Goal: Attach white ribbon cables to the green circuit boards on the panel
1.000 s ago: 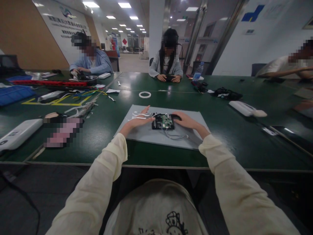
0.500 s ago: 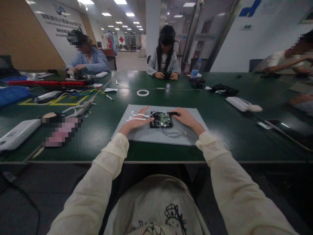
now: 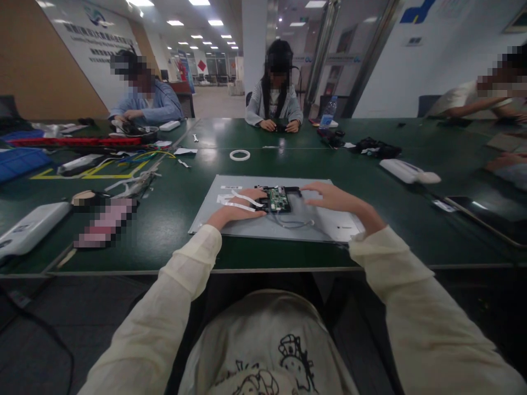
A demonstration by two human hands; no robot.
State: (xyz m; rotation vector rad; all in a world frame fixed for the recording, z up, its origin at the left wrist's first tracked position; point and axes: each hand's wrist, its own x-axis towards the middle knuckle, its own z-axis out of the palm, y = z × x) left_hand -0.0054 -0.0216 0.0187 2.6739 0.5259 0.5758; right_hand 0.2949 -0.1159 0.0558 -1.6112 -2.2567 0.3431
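Note:
A green circuit board [image 3: 279,198] in a black frame lies on a pale grey panel [image 3: 321,230]. My left hand [image 3: 242,208] grips the frame's left side, with fingers over the top and thumb along the near edge. White strips [image 3: 241,203] run across the back of that hand. A thin black bar [image 3: 293,190] sticks out from the board's upper right. At its end is my right hand [image 3: 335,197], with index finger and thumb apart; whether a fingertip touches the bar I cannot tell. A grey cable [image 3: 294,224] curls in front of the board.
A white tape ring [image 3: 239,155] lies beyond the panel. On the left are a white device [image 3: 31,227], a pink pouch-like item [image 3: 106,222] and a blue tray [image 3: 22,163]. A phone [image 3: 489,216] lies on the right. Other people sit around the green table [image 3: 173,219].
The board has shifted slightly right, with my left hand following it. My right hand has drawn back to the right and its fingers have parted from the black bar.

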